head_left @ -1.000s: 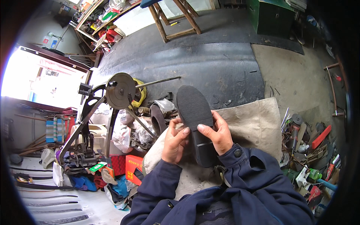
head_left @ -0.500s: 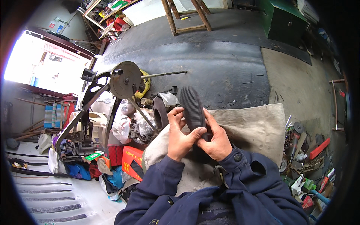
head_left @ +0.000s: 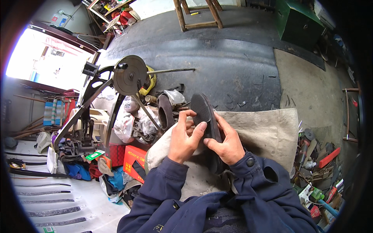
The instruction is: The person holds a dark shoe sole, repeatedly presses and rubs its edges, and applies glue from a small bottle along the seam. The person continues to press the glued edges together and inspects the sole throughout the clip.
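A dark shoe [head_left: 211, 132] is held sole-up above the beige cloth [head_left: 268, 124] over my lap. Its toe end points away from me, and fine ribs cover the front of the black sole. My left hand [head_left: 183, 139] grips its left edge, thumb and forefinger against the ribbed part and the other fingers partly hidden beneath. From the right side, my right hand [head_left: 228, 145] clasps the shoe, thumb on the middle of the sole and fingers along the far edge. The heel end reaches down between my wrists.
A hand-cranked machine with a round wheel [head_left: 130, 75] stands at the left. Near it are a dark brown shoe [head_left: 166, 112], plastic bags and a red-orange box [head_left: 134, 163]. Assorted tools [head_left: 311, 151] lie at the right. A wooden stool [head_left: 200, 25] and green chest [head_left: 299, 24] stand farther off.
The shoe has tilted and shifted slightly right and toward me. My left thumb has moved up onto the ribbed sole, and my hands have spread a little apart.
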{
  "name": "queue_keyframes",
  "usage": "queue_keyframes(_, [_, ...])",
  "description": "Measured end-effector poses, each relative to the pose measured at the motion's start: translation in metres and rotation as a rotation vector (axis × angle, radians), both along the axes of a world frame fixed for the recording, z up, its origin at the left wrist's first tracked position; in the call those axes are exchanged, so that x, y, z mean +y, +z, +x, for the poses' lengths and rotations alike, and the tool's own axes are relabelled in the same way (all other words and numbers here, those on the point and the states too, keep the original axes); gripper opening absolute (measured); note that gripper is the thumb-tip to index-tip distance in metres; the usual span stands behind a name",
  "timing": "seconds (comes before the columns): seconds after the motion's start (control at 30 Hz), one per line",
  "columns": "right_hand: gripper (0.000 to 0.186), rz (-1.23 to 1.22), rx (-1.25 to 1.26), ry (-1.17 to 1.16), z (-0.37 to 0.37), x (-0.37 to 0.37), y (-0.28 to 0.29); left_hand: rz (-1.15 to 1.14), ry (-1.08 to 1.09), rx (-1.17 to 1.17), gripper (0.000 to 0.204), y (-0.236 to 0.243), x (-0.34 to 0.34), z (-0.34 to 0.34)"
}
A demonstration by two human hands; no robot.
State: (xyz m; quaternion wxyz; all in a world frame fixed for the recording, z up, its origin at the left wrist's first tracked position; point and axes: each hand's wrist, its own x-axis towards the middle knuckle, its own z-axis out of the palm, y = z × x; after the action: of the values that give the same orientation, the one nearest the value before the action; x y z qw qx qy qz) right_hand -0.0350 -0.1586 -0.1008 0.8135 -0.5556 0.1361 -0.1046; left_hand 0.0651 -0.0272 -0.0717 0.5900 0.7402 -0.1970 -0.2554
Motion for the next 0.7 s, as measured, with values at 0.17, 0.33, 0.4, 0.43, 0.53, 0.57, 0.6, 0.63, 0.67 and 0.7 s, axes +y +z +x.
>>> queue_keyframes(0.17, [0.068,0.062,0.039,0.023,-0.001,-0.002,-0.002,0.291,-0.002,-0.141,0.032,0.010,-0.001,0.001])
queue_keyframes(0.33, [0.065,0.173,0.027,0.026,0.000,-0.002,-0.002,0.473,0.049,-0.547,0.018,0.009,-0.003,0.001])
queue_keyframes(0.4, [0.065,0.189,0.024,0.032,0.000,-0.001,-0.001,0.234,0.008,-0.666,0.016,0.003,-0.004,0.006])
queue_keyframes(0.43, [0.066,0.184,0.025,0.035,0.000,-0.001,0.000,0.112,-0.010,-0.724,0.016,0.000,-0.005,0.009])
queue_keyframes(0.53, [0.071,0.210,0.049,0.083,0.000,-0.003,0.002,0.074,-0.001,-0.432,0.009,-0.010,0.001,0.010])
queue_keyframes(0.57, [0.074,0.223,0.066,0.105,-0.001,-0.005,0.003,0.046,0.020,-0.341,0.009,-0.013,0.002,0.011])
queue_keyframes(0.6, [0.074,0.214,0.080,0.121,-0.001,-0.006,0.004,0.065,0.020,-0.279,0.009,-0.015,0.005,0.012])
queue_keyframes(0.63, [0.074,0.207,0.099,0.128,-0.001,-0.006,0.005,0.017,0.024,-0.240,0.010,-0.017,0.007,0.013])
queue_keyframes(0.67, [0.074,0.198,0.115,0.134,-0.001,-0.006,0.006,0.019,0.022,-0.204,0.010,-0.018,0.008,0.015])
queue_keyframes(0.7, [0.074,0.189,0.131,0.139,-0.001,-0.006,0.007,0.007,0.020,-0.189,0.010,-0.020,0.010,0.017])
